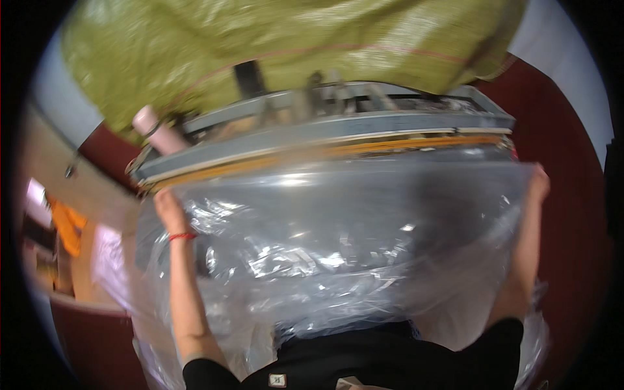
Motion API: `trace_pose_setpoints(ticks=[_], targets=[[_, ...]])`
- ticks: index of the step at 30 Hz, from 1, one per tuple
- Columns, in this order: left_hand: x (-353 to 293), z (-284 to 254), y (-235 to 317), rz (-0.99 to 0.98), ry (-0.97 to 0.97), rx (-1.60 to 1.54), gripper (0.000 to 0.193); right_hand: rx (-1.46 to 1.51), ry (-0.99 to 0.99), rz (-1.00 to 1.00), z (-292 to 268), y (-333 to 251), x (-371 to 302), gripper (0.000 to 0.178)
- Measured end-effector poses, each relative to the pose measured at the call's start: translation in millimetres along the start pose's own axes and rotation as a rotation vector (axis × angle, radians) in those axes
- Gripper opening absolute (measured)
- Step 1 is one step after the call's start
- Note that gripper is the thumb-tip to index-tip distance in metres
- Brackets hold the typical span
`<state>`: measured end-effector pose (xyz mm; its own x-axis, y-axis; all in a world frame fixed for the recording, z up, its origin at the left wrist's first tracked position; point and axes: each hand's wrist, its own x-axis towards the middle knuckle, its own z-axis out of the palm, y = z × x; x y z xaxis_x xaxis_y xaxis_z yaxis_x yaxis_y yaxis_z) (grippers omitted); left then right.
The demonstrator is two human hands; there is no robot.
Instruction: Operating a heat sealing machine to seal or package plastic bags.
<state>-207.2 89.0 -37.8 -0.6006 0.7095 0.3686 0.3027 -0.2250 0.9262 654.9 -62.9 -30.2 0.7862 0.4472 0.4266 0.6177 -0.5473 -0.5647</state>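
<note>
A large clear plastic bag [338, 240] is stretched wide in front of me, its top edge lying against the long grey bar of a sealing machine [325, 133] with an orange strip along its front. My left hand [168, 209], with a red band at the wrist, grips the bag's upper left edge. My right hand [538, 185] grips the upper right edge. Crumpled plastic shows inside the lower part of the bag.
A big yellow-green woven sack [273, 45] hangs over the back of the machine. A pink bottle [156, 130] stands at the machine's left end. Dark red floor [559, 117] lies to the right; orange items [68, 224] sit far left.
</note>
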Motion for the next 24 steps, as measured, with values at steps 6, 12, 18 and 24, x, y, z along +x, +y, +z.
trace_pose_setpoints(ticks=[6, 12, 18, 24], targets=[[78.5, -29.1, -122.0, 0.040, 0.012, 0.135, 0.012, 0.662, 0.111, -0.110, 147.4, -22.0, 5.8, 0.017], [118.9, -31.6, -158.6, 0.040, -0.047, -0.048, 0.018, 0.652, 0.133, -0.068, 156.3, -61.0, 3.2, 0.019], [117.1, -26.3, -154.9, 0.117, 0.022, 0.093, 0.024, 0.474, 0.248, -0.073, 161.8, -51.4, 12.0, 0.018], [91.2, -12.0, -116.2, -0.147, 0.008, -0.140, 0.019, 0.891, 0.027, 0.125, 134.2, -72.4, -3.2, 0.011]])
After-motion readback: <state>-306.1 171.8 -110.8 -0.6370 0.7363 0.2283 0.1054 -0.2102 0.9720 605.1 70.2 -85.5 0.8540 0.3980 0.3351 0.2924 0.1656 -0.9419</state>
